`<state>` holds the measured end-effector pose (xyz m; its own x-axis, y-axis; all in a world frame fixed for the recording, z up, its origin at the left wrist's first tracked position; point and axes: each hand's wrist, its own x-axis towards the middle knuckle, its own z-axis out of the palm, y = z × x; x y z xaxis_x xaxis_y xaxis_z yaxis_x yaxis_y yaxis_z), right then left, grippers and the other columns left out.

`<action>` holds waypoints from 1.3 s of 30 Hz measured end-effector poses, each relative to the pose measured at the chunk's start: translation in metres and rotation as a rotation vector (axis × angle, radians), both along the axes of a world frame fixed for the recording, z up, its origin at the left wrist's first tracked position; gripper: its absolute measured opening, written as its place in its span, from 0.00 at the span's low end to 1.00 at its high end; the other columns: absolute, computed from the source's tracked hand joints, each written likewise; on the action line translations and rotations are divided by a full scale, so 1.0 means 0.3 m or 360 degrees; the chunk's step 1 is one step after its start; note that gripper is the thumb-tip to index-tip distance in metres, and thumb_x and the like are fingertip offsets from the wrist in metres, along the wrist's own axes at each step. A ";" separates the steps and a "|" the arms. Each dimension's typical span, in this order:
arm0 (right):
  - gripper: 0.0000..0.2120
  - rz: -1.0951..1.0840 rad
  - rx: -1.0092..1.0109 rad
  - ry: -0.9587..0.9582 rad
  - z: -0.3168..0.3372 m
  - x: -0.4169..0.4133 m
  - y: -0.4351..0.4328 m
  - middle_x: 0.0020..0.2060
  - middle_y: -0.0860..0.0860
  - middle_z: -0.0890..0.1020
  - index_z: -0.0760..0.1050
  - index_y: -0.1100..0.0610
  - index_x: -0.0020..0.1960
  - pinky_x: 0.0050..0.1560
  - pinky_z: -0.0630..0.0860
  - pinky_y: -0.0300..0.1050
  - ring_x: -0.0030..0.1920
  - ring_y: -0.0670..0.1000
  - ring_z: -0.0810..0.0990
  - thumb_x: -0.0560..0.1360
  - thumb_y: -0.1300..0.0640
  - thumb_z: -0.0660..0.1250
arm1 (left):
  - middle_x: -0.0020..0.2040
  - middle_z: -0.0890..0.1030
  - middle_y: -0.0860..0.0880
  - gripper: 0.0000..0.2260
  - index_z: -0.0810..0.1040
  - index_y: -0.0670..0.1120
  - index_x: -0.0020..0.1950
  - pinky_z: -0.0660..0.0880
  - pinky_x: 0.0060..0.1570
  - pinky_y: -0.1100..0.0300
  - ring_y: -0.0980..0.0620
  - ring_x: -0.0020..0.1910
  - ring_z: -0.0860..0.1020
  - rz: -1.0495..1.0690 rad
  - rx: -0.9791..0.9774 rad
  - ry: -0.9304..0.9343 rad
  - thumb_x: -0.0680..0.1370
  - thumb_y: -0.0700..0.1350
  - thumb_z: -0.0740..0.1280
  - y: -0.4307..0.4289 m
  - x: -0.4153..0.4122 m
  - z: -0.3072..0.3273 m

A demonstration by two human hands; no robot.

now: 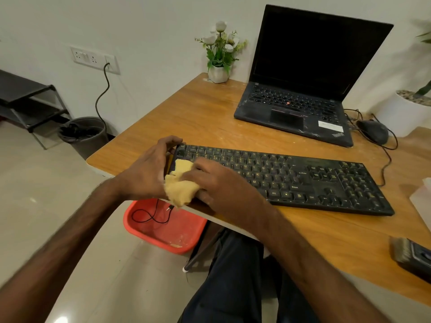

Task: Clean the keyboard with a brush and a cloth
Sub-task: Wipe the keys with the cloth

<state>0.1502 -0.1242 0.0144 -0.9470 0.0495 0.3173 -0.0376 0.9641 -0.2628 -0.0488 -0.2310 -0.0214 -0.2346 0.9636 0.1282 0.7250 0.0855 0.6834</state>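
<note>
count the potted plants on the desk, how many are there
2. The small white-flowered plant stands at the desk's far edge, left of the laptop. The big white pot sits at the far right, partly cut off by the frame; more may lie beyond it.

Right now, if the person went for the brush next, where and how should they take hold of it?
Probably by the dark handle end of the brush, reaching with the right hand from the near right. It lies flat at the desk edge, bristles pointing left.
</note>
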 end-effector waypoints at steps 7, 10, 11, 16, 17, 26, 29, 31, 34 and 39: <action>0.17 -0.0074 -0.0037 -0.0011 0.006 0.091 0.043 0.54 0.55 0.78 0.77 0.59 0.63 0.55 0.77 0.52 0.54 0.53 0.77 0.75 0.63 0.70 | 0.73 0.64 0.55 0.61 0.53 0.55 0.76 0.68 0.72 0.50 0.56 0.73 0.66 0.0014 0.0000 -0.0066 0.53 0.73 0.79 0.003 0.016 0.002; 0.15 0.0045 -0.0052 0.0038 -0.008 -0.014 -0.009 0.50 0.57 0.78 0.79 0.61 0.60 0.46 0.78 0.53 0.48 0.55 0.78 0.73 0.62 0.69 | 0.74 0.63 0.54 0.60 0.51 0.50 0.78 0.65 0.75 0.51 0.59 0.75 0.63 -0.0009 0.0016 -0.0034 0.56 0.71 0.77 0.001 0.020 0.001; 0.16 0.0055 -0.0077 0.0029 -0.006 -0.047 -0.010 0.50 0.57 0.77 0.79 0.61 0.60 0.46 0.76 0.52 0.48 0.55 0.78 0.73 0.62 0.69 | 0.75 0.63 0.54 0.60 0.50 0.50 0.78 0.65 0.75 0.51 0.59 0.76 0.62 -0.0016 0.0017 -0.0036 0.57 0.72 0.77 -0.001 0.020 0.002; 0.18 -0.0126 -0.0097 -0.0008 0.035 -0.130 0.078 0.55 0.54 0.75 0.76 0.58 0.65 0.51 0.68 0.41 0.54 0.52 0.75 0.76 0.63 0.68 | 0.74 0.63 0.58 0.62 0.49 0.62 0.76 0.69 0.72 0.49 0.57 0.74 0.65 0.0019 -0.0016 -0.0181 0.51 0.69 0.82 -0.007 0.015 0.009; 0.18 -0.0216 -0.0107 -0.0006 0.042 -0.132 0.101 0.56 0.53 0.75 0.75 0.57 0.66 0.52 0.67 0.40 0.55 0.51 0.74 0.77 0.62 0.67 | 0.73 0.63 0.58 0.62 0.50 0.62 0.76 0.69 0.72 0.48 0.56 0.74 0.66 0.0013 -0.0014 -0.0177 0.51 0.68 0.82 -0.006 0.016 0.007; 0.15 -0.0212 -0.0220 -0.0245 0.087 -0.041 0.107 0.55 0.48 0.76 0.77 0.56 0.63 0.60 0.69 0.44 0.56 0.46 0.71 0.77 0.61 0.67 | 0.72 0.65 0.58 0.61 0.51 0.59 0.76 0.69 0.71 0.47 0.56 0.73 0.66 0.0049 -0.0050 -0.0055 0.52 0.72 0.80 -0.006 0.030 0.014; 0.16 -0.0007 -0.0005 -0.0316 0.093 0.014 0.044 0.58 0.51 0.75 0.76 0.56 0.65 0.58 0.70 0.43 0.56 0.49 0.73 0.77 0.62 0.67 | 0.69 0.66 0.64 0.61 0.52 0.58 0.76 0.70 0.71 0.50 0.59 0.71 0.67 0.0043 -0.0031 -0.0065 0.52 0.69 0.81 -0.008 0.032 0.013; 0.18 -0.0108 0.0154 -0.0323 0.104 0.036 0.086 0.59 0.52 0.74 0.75 0.56 0.66 0.59 0.72 0.43 0.57 0.50 0.74 0.77 0.60 0.68 | 0.71 0.65 0.60 0.61 0.52 0.59 0.76 0.70 0.71 0.48 0.57 0.72 0.66 0.0037 -0.0035 -0.0098 0.51 0.71 0.80 -0.013 0.032 0.013; 0.18 -0.0439 0.0245 -0.0308 0.117 0.072 0.214 0.57 0.50 0.74 0.75 0.55 0.66 0.54 0.72 0.41 0.55 0.50 0.75 0.76 0.58 0.68 | 0.74 0.63 0.57 0.61 0.52 0.59 0.76 0.66 0.74 0.48 0.56 0.74 0.64 0.0034 -0.0048 -0.0116 0.51 0.72 0.80 -0.015 0.032 0.017; 0.18 -0.0510 0.0214 -0.0331 0.115 0.095 0.195 0.57 0.49 0.74 0.75 0.54 0.66 0.57 0.71 0.40 0.55 0.48 0.73 0.76 0.59 0.69 | 0.75 0.63 0.56 0.62 0.51 0.59 0.77 0.65 0.75 0.49 0.56 0.74 0.63 0.0076 -0.0055 -0.0058 0.51 0.75 0.78 -0.015 0.039 0.017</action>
<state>0.1787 -0.0659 0.0488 -0.9351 0.3235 0.1444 0.3108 0.9448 -0.1039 -0.0373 -0.2355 -0.0163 -0.2846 0.9548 0.0858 0.6942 0.1435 0.7054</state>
